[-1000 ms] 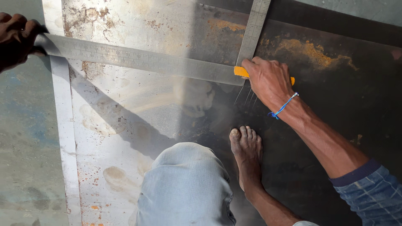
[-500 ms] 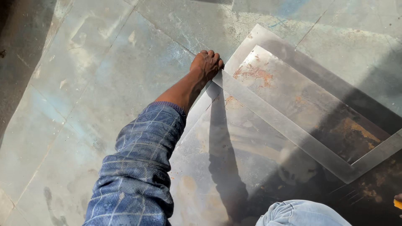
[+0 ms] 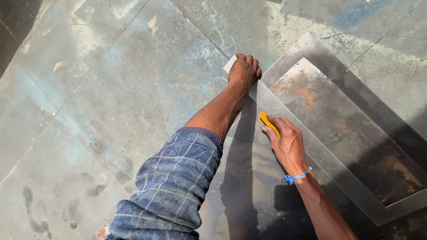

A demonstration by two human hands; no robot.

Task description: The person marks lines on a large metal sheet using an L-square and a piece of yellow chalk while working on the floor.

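Right hand on yellow marker at straightedge edge

Fingers (image 3: 272, 130) of the right hand (image 3: 288, 146) closed around a yellow marker (image 3: 268, 123), tip touching the steel straightedge (image 3: 311, 149), whose long axis ran diagonally up-left toward the left hand (image 3: 243, 71), pressed flat, fingers curled, on its far end.

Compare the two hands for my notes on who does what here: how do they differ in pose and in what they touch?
The left hand lies flat, arm stretched out, pressing down the far end of the metal square; the right hand is curled around a yellow tool, set against the square's edge nearer its middle. The right wrist wears a blue string; the left shows none. Both are bare and work along the same square.
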